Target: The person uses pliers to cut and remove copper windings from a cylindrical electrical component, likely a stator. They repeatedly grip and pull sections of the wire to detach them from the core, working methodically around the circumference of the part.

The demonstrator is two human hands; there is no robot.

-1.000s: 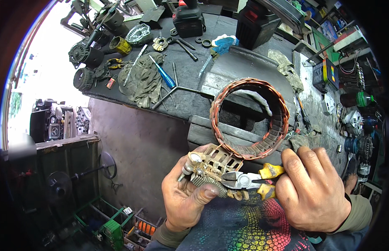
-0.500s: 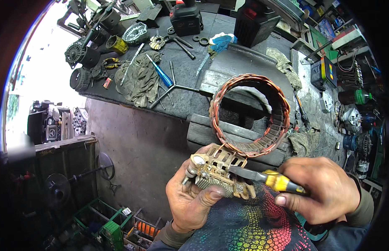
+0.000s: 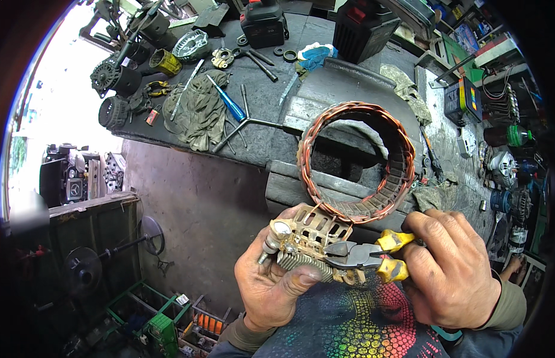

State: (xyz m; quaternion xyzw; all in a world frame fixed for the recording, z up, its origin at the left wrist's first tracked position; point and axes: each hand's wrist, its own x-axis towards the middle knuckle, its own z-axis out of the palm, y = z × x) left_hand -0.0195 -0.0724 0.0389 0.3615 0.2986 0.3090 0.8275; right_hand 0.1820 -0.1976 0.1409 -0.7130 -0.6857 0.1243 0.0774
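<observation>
A worn alternator rectifier point(image 3: 301, 262) with a finned heat sink and a slotted cover is gripped in my left hand point(image 3: 274, 292), thumb along the fins. My right hand point(image 3: 450, 271) holds side cutters point(image 3: 358, 255) by their spread yellow handles. Their jaw tips reach the rectifier's right side; whether they grip a wire there I cannot make out. Just beyond, a stator ring point(image 3: 310, 170) with copper windings rests tilted on a bench vise point(image 3: 313, 113). Its lower edge meets the rectifier's top, where thin leads appear to run between them.
Left on the bench lie a grey rag point(image 3: 197, 113), a blue-handled screwdriver point(image 3: 230, 104) and a three-armed wrench point(image 3: 247, 121). Alternators point(image 3: 113, 77) stand at the far left. Behind are a black power tool battery point(image 3: 262, 27) and a blue cloth point(image 3: 316, 56). A car battery point(image 3: 462, 104) stands right.
My right hand has turned the side cutters from edge-on to flat, and their handles now show spread apart. The hand sits slightly further left. My left hand and the rectifier have barely moved.
</observation>
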